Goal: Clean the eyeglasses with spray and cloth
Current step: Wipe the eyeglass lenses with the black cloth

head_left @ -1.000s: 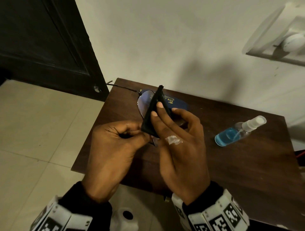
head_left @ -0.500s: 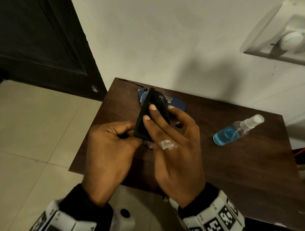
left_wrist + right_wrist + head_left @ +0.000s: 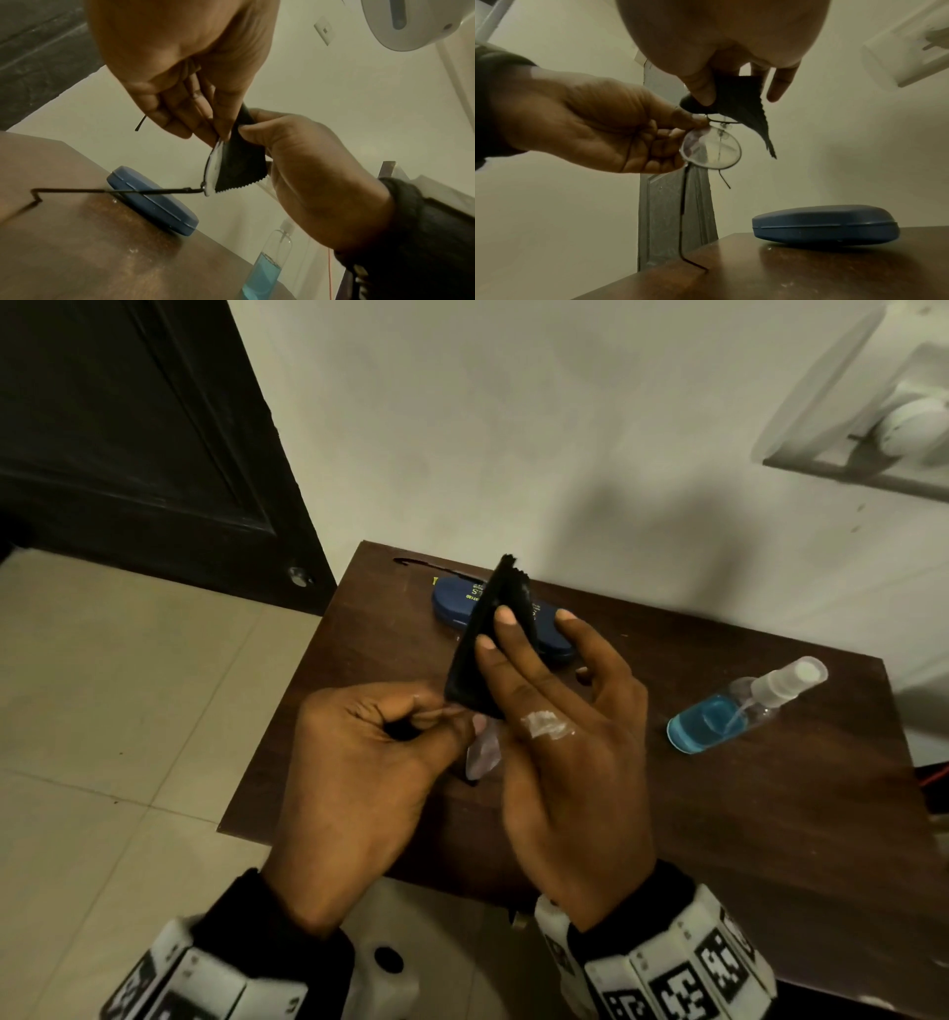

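Dark brown wooden desk [image 3: 770, 839], far edge flush against a plain off-white wall [image 3: 513, 428]. Dark panelled door [image 3: 128, 454] left of the desk, beyond its far-left corner. Floor [image 3: 102, 711]: large pale beige tiles. White wall fixture [image 3: 873, 418] with a round white part, above the desk's far-right corner. Lighting dim, warm.

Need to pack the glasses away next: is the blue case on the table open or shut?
Shut. The blue hard glasses case lies flat on the brown wooden table, its lid closed along the seam.
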A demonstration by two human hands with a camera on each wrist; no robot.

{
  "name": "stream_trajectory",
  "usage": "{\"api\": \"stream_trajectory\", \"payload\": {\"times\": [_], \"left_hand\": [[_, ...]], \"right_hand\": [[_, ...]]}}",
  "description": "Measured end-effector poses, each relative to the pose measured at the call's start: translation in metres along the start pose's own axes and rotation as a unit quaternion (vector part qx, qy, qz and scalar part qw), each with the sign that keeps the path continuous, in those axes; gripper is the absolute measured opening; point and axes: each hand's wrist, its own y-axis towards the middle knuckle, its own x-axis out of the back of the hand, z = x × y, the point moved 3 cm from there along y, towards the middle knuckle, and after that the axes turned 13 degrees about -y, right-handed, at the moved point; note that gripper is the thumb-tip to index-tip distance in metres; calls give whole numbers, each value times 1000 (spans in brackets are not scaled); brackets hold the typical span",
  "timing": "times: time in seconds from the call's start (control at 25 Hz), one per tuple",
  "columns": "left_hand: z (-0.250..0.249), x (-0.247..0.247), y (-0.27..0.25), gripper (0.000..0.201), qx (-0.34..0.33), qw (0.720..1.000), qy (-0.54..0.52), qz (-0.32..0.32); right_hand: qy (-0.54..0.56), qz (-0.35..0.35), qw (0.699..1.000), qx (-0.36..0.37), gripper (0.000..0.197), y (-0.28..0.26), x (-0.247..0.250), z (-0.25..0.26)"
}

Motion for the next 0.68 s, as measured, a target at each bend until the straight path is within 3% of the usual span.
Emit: {"api": "stream_trajectory", "payload": {"times": [0.12,0.32,0.52,0.68], "left_hand": [[4,-2,-1,18,6,1000,-5,0],[4,0,-1,16,-8,999,31,-5],[4,-5,-2,22,5,1000,11,-7],[4,-2,-2,19,-19,998,57,4]], "right_hand": [[17,0,999,-42,48,2,0,-9],[3,4,1000,10,48,0,1,0],[6,6,998,-65,51,2,-2,-16],[8,7,1000,0,50,-1,1,-2]]}}
